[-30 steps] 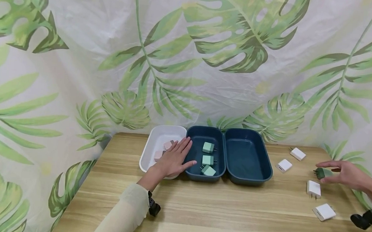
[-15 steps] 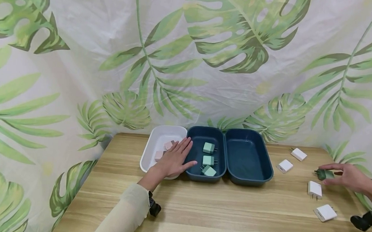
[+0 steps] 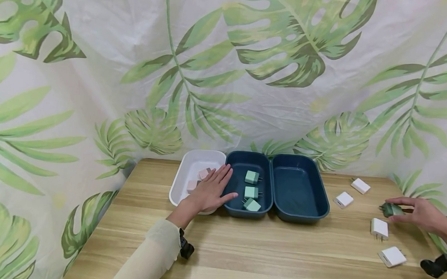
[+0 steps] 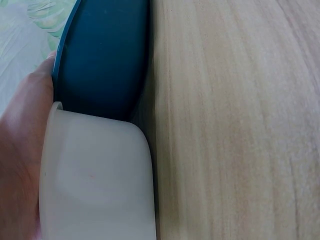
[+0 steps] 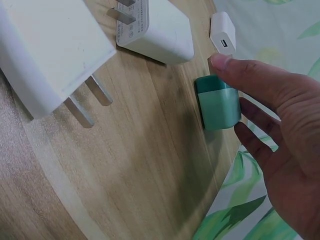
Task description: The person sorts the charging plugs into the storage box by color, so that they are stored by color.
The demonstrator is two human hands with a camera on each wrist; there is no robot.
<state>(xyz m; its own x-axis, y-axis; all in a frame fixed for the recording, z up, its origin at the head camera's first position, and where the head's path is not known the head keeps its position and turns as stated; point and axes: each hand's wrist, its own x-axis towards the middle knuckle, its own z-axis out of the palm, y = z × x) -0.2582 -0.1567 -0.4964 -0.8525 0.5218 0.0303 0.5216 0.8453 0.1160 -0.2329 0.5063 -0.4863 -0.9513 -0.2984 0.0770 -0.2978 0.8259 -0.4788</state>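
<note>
The two-tone green wall charger is pinched between the thumb and fingers of the right hand at the right edge of the head view; whether it has been lifted cannot be told. Just beside it, four white wall chargers are scattered over the wooden surface. At centre, the left hand is laid with fingers extended across the adjoining rims of the white tray, where pink chargers are seen, and the middle blue tray, where three green chargers are held. Nothing is seen in the right-hand blue tray. Picking up appears to be the step in hand; a secure grip and a lift clear of the neighbouring chargers seem called for.
</note>
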